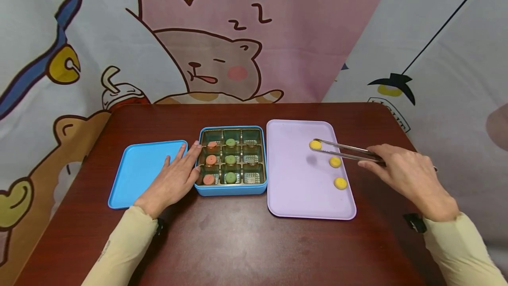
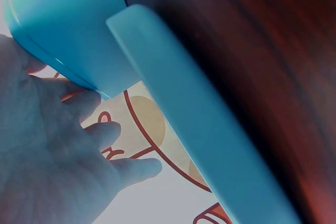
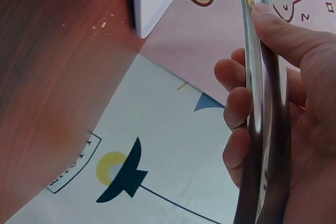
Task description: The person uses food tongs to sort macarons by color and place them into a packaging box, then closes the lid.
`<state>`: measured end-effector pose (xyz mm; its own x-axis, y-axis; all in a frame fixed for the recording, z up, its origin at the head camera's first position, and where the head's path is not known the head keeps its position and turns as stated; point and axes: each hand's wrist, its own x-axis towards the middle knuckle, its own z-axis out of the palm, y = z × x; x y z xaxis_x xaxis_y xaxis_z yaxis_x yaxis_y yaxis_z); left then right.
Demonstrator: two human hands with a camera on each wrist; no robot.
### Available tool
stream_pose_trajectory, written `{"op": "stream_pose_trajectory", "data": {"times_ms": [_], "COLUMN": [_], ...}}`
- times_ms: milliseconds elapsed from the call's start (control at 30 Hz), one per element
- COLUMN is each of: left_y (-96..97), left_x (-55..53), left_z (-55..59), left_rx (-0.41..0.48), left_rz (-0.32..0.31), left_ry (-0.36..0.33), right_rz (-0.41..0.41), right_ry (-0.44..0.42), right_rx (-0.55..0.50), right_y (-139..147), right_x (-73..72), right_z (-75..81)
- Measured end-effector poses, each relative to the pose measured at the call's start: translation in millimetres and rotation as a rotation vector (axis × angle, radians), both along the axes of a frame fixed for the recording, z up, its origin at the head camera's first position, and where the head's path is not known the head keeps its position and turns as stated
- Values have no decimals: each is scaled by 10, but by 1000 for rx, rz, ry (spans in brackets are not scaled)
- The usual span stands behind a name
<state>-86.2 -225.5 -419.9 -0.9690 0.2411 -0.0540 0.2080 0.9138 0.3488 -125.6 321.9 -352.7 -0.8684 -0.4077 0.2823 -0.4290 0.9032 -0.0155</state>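
Head view: the right hand grips slim silver metal tongs pinching a small round yellow piece above the flat lilac tray; best squeeze lightly, tips level, the left hand, fingers outstretched, resting against the blue rectangular box
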Motion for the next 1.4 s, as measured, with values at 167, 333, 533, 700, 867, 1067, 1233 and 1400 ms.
{"op": "stream_pose_trajectory", "data": {"times_ms": [167,333,533,700,867,1067,1233,1400], "left_y": [-3,-3,-5,-3,1,1,4,4], "left_x": [5,6,10,5,3,2,1,-2], "left_z": [3,5,9,15,19,12,9,6], "left_rx": [3,-1,-3,-10,-12,-14,-14,-15], "left_rz": [1,4,1,-5,-2,0,1,2], "left_ry": [-2,-5,8,18,13,5,7,8], "right_rz": [-7,8,32,53,96,143,144,171], "right_ry": [5,15,43,54,109,128,122,149], "right_rx": [-9,-20,-31,-34,-68,-97,-97,-119], "right_y": [-69,-141,-234,-304,-357,-428,-503,-566], "right_x": [24,39,49,60,60,59,75,71], "right_z": [49,99,157,184,183,187,214,220]}}
